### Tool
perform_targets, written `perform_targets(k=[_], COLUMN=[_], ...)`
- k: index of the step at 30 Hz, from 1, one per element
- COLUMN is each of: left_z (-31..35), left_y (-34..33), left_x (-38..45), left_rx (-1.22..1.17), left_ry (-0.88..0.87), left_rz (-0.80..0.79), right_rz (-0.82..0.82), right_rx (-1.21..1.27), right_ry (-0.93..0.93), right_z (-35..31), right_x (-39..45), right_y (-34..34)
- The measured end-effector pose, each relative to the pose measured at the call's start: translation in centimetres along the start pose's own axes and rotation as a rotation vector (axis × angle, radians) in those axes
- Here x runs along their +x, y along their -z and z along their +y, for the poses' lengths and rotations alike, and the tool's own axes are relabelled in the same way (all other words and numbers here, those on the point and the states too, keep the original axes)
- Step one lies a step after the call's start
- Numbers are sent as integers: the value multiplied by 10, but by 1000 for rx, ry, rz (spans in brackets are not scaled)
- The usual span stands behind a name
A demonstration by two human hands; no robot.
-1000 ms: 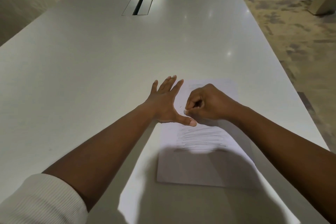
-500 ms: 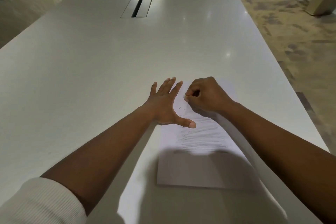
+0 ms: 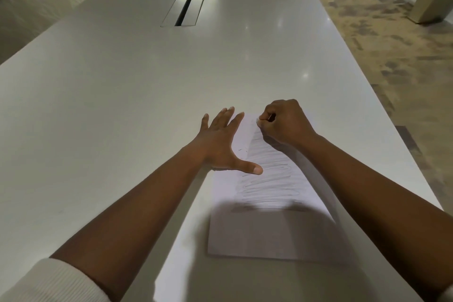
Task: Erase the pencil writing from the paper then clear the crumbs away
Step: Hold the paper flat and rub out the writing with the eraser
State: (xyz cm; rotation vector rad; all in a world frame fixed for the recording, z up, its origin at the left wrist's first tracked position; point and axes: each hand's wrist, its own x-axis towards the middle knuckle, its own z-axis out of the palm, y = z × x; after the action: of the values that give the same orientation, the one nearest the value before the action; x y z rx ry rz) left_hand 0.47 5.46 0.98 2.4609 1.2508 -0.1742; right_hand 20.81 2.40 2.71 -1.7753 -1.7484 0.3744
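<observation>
A white sheet of paper [image 3: 269, 228] lies on the white table, covered in its middle by grey pencil scribble [image 3: 269, 181]. My left hand [image 3: 220, 144] lies flat with spread fingers on the sheet's left edge, thumb pressing the paper. My right hand [image 3: 284, 125] is curled in a fist at the far end of the sheet and pinches a small white eraser [image 3: 258, 122] against the paper. A few dark crumbs [image 3: 242, 149] lie between the two hands.
The long white table [image 3: 122, 105] stretches ahead, with a recessed cable slot [image 3: 187, 2] in its middle. Its right edge borders patterned carpet [image 3: 392, 44]. A planter [image 3: 434, 0] stands on the floor at far right.
My right hand with the eraser has moved away from me, from beside the left thumb to the far end of the sheet. The left hand has stayed put.
</observation>
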Motion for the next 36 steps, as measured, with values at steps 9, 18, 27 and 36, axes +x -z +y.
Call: perform_targets(k=[9, 18, 27, 36], left_z=[12, 13, 12, 13], left_y=[-8, -15, -14, -12], left_x=[8, 9, 10, 10], left_rx=[-9, 33, 28, 16], left_ry=[-1, -6, -1, 6], left_rz=[176, 229, 204, 178], right_rz=[-32, -46, -109, -25], right_rx=[-35, -46, -9, -90], right_ry=[-39, -47, 93, 31], right_z=[-3, -6, -18, -9], right_x=[3, 5, -13, 7], right_y=[2, 4, 3, 5])
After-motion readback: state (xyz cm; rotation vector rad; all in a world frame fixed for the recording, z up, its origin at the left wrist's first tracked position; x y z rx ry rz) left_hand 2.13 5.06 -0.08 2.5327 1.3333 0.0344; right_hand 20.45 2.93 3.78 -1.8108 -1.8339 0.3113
